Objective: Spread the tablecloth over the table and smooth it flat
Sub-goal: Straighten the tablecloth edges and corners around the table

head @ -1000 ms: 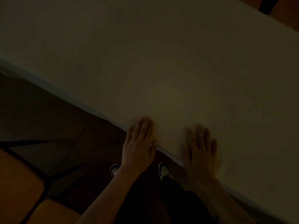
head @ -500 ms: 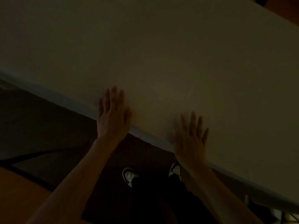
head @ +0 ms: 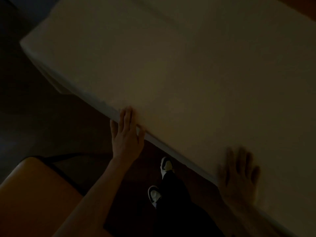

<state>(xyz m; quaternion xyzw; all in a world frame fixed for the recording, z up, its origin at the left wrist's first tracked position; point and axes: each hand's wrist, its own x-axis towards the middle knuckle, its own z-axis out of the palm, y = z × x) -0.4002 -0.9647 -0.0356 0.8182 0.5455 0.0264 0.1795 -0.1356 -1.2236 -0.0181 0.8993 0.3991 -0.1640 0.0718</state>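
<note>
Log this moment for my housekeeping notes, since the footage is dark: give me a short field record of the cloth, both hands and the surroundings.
lighting: very dim, details hard to read
tablecloth: pale, covers the table top, looks flat, no clear wrinkles visible
left hand: fingers straight, flat on the cloth at the near edge
right hand: fingers spread, flat on the cloth near the edge, motion-blurred
shoes: two, black and white, on the dark floor beside the table
orange seat: lower left, beside the person
task state: cloth spread, smoothing under way
</note>
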